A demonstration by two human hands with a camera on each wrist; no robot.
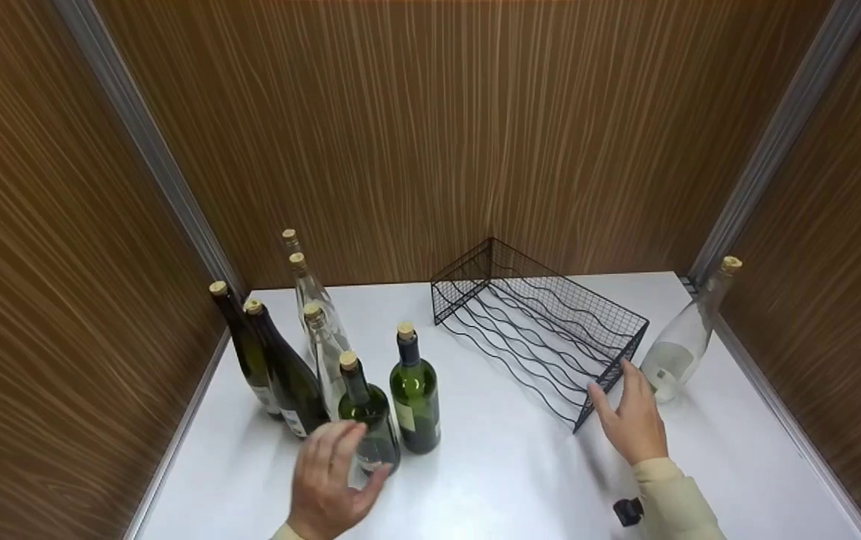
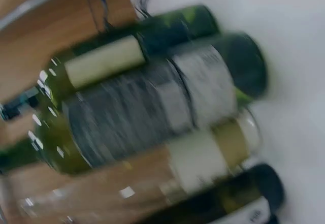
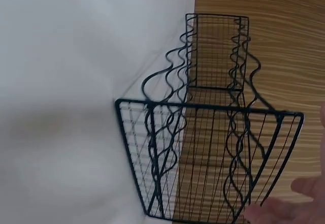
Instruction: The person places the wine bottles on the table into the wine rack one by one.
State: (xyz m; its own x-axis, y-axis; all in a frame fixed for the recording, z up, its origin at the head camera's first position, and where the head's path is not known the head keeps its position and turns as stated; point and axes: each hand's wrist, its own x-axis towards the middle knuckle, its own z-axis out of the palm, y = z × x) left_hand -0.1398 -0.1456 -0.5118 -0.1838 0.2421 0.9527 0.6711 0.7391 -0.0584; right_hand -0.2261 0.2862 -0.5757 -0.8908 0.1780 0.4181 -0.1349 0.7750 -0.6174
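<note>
My left hand (image 1: 329, 476) has its fingers loosely curved and holds nothing. It is nearest to a corked dark green wine bottle (image 1: 374, 411), overlapping its lower part in the head view. That bottle's grey label (image 2: 127, 115) shows blurred in the left wrist view. Another corked green wine bottle (image 1: 417, 412) stands upright just to its right. With thumb and fingers spread, my right hand (image 1: 634, 424) is at the right end of a black wire wine rack (image 1: 528, 330), fingertips right at the end panel. The rack's wavy bars hold no bottles.
Two tall dark bottles (image 1: 284, 367) and several clear corked bottles (image 1: 325, 345) cluster at the left. A clear bottle with a pale label (image 1: 674, 352) stands right of the rack. Wood-grain panels (image 1: 430, 135) enclose the white table (image 1: 490, 480) at the back and sides.
</note>
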